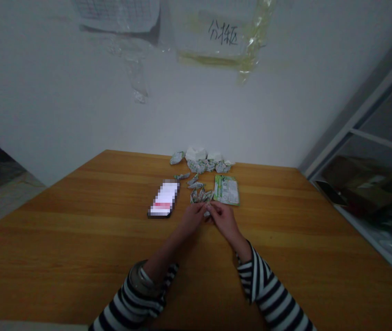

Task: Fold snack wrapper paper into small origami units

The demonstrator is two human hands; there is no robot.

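My left hand [195, 217] and my right hand [222, 218] meet over the middle of the wooden table. Fingertips of both pinch a small crumpled printed wrapper [207, 213], mostly hidden by the fingers. Just beyond them lie several twisted wrappers [201, 195] of the same grey, white and green look. To the right of these, a flat green-and-white printed packet [226, 190] rests close to my right hand. A phone [164, 199] with a lit, blurred screen lies left of my left hand.
Crumpled wrappers [197, 165] and white tissue-like wads [196, 153] line the table's [78, 220] back edge, against the wall. Taped papers [223, 34] hang above. At the right stands a shelf [382, 142] with a cardboard box [350, 179] and a dark flat object.
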